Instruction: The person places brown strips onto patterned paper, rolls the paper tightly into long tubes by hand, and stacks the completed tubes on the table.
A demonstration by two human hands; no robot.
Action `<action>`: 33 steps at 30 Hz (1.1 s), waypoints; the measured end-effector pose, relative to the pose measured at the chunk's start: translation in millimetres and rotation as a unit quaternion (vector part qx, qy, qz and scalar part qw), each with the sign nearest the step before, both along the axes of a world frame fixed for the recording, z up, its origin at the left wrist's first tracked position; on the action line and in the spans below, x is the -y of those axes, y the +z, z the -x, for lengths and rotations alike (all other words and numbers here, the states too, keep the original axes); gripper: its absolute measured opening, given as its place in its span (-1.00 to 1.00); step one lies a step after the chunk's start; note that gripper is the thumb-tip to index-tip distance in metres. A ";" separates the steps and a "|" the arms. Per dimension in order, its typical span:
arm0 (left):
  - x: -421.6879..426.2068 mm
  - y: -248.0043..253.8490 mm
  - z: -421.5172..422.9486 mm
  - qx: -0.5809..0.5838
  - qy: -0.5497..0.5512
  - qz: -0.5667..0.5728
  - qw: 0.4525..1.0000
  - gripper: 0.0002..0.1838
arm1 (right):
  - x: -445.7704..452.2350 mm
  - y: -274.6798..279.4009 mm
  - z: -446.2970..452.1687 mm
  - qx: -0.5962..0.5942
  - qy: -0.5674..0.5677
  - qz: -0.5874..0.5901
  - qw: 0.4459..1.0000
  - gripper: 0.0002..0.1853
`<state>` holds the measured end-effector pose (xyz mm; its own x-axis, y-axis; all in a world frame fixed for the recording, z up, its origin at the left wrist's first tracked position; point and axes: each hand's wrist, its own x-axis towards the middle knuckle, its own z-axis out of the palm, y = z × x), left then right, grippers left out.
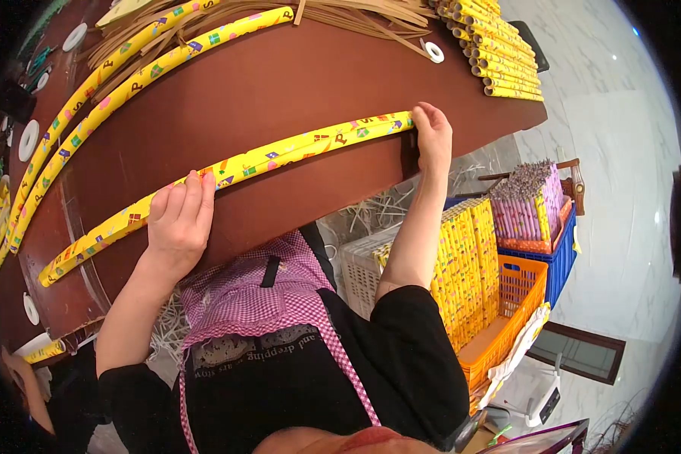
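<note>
A long roll of yellow wrapping paper [280,157] with printed letters and gift pictures lies across the brown table. My left hand [180,218] rests over its left-middle part, fingers together and curled across the paper; the thumb is hidden. At the far right end, my right hand [433,136] pinches the tip of the roll between thumb and fingers. A lengthwise paper edge shows along the roll between my hands.
Two more yellow rolls [121,92] lie at the left, near brown strips [371,11]. Stacked yellow tubes [503,57] sit at the back right. Beside the table stand an orange crate [533,280] and a blue crate [560,234]. Another person's arm [30,390] shows lower left.
</note>
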<state>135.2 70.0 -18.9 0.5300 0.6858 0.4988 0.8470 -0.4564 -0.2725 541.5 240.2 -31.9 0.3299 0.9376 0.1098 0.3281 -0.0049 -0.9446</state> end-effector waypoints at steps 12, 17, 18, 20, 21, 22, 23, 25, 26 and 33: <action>-5.8 -12.4 2.9 0.128 -0.061 -0.067 0.988 -0.74 | -5.0 -21.3 -17.4 0.070 0.044 -0.067 0.994 -0.65; -11.9 -13.9 -2.5 0.094 -0.041 -0.124 0.987 -0.88 | -10.1 -7.2 -40.0 0.263 0.012 -0.061 0.963 -0.68; -9.6 -12.6 0.5 0.094 -0.025 -0.127 0.987 -0.88 | -12.8 -0.4 -41.8 0.299 -0.024 -0.041 0.953 -0.69; -8.5 -16.1 1.0 0.079 -0.034 -0.130 0.988 -0.88 | 9.5 28.7 1.4 0.403 -0.071 -0.138 0.902 -0.68; -9.6 -15.9 0.0 0.090 -0.028 -0.134 0.987 -0.88 | 13.8 38.0 14.3 0.411 -0.057 -0.190 0.890 -0.68; -12.4 -20.2 0.1 0.107 -0.045 -0.134 0.984 -0.87 | 41.5 65.4 73.6 0.366 -0.033 -0.197 0.909 -0.69; -10.8 -20.0 0.5 0.117 -0.053 -0.098 0.987 -0.84 | 47.1 69.0 92.4 0.310 0.057 -0.229 0.921 -0.72; -8.9 -18.2 1.3 0.116 -0.065 -0.065 0.989 -0.77 | 64.0 76.6 144.7 0.363 0.252 -0.276 0.853 -0.63; -9.3 -18.3 1.8 0.104 -0.061 -0.067 0.990 -0.73 | 78.3 69.1 163.4 0.433 0.277 -0.282 0.810 -0.50; -10.1 -15.4 2.1 0.111 -0.036 -0.032 0.993 -0.64 | 100.7 33.2 216.4 0.526 0.403 -0.261 0.702 -0.42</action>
